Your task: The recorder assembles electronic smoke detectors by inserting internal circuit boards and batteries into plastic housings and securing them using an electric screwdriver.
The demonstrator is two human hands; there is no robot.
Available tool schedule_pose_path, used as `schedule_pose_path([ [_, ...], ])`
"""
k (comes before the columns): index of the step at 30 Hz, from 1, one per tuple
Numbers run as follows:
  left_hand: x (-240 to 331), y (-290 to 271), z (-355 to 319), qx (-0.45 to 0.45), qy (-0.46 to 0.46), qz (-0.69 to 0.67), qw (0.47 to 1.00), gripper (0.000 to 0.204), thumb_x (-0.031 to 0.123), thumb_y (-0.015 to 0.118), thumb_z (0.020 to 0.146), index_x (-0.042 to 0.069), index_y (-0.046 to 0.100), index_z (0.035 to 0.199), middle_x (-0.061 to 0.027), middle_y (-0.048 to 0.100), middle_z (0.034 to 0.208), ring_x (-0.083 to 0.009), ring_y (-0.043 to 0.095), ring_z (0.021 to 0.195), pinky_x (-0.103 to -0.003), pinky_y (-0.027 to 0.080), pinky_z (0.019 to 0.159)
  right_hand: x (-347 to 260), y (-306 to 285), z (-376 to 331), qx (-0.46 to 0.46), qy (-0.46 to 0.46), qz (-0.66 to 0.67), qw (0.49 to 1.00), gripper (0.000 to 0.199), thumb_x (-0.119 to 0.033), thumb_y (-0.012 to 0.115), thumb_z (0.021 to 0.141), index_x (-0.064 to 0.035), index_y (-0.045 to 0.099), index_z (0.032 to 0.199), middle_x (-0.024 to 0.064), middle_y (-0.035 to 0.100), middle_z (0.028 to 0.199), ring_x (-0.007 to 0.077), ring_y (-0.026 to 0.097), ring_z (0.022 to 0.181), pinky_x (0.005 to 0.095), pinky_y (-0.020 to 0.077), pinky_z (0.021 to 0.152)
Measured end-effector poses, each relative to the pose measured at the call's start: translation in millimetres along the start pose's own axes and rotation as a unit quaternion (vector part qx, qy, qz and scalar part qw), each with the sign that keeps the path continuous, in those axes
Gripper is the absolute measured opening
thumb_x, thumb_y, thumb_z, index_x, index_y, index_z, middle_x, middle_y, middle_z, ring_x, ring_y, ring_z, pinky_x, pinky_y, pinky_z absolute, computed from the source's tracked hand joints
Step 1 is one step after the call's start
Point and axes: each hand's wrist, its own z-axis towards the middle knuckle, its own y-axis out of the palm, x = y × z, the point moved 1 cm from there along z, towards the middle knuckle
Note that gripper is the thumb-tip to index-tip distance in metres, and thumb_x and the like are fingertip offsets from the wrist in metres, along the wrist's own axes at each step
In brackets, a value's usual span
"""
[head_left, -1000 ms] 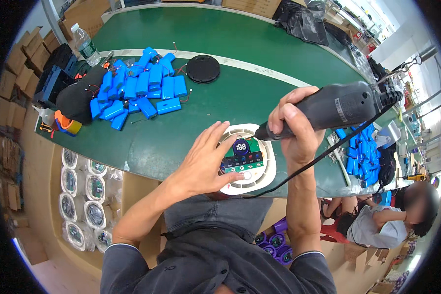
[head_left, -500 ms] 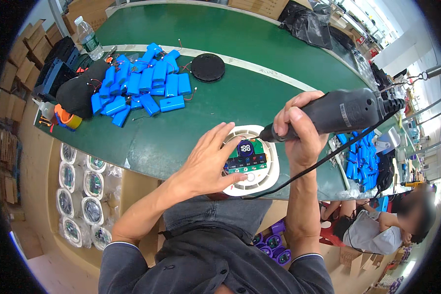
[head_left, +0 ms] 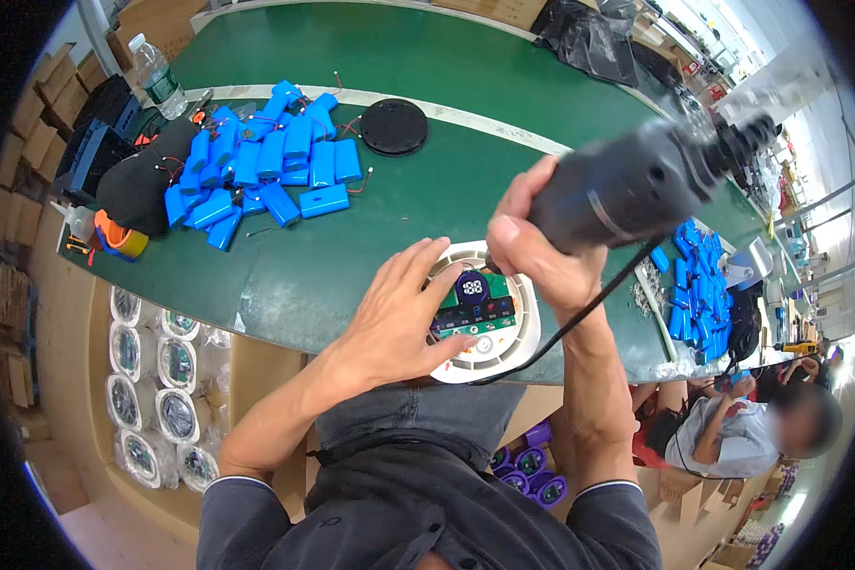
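Observation:
A white rounded plastic housing rests at the near edge of the green table. Inside it is a green circuit board with a small round lit display. My left hand grips the housing's left side, fingers over the far rim and thumb across the near part. In my right hand is a black corded electric screwdriver, fingers wrapped round its body. It leans down to the left, its tip over the housing's far right part. My hand partly hides the tip, so contact with a screw cannot be seen.
Blue battery packs with thin wires lie heaped at the left, beside a black round lid. A water bottle stands behind. More blue packs lie right. A carton of wrapped housings sits lower left. A person sits lower right.
My right hand has moved left and tipped the screwdriver more upright over the housing. My left hand keeps its hold. The whole view has shifted slightly.

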Motion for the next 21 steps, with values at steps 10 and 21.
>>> schedule_pose_path([
  [10, 2.2, 0.4, 13.4, -0.055, 0.005, 0.078, 0.995, 0.077, 0.045, 0.073, 0.073, -0.002, 0.048, 0.129, -0.0263, 0.036, 0.139, -0.0442, 0.034, 0.129, -0.056, 0.026, 0.107, 7.7, -17.8, -12.8, 0.096, -0.025, 0.134, 0.986, 0.018, -0.005, 0.067, 0.08, -0.0002, 0.054, 0.091, 0.0045, 0.057, 0.068, 0.011, 0.056, 0.053, 0.0247, 0.0457, 0.049],
  [21, -0.4, 3.4, 13.6, -0.048, -0.008, -0.012, 0.999, 0.073, 0.035, 0.075, 0.072, -0.004, 0.046, 0.126, -0.0269, 0.035, 0.137, -0.0433, 0.034, 0.127, -0.049, 0.031, 0.105, 1.0, 5.8, 14.3, 0.064, 0.011, -0.005, 0.998, 0.014, 0.0, 0.065, 0.077, 0.0016, 0.055, 0.086, 0.0033, 0.054, 0.065, 0.0093, 0.05, 0.049, 0.0238, 0.0395, 0.045],
])
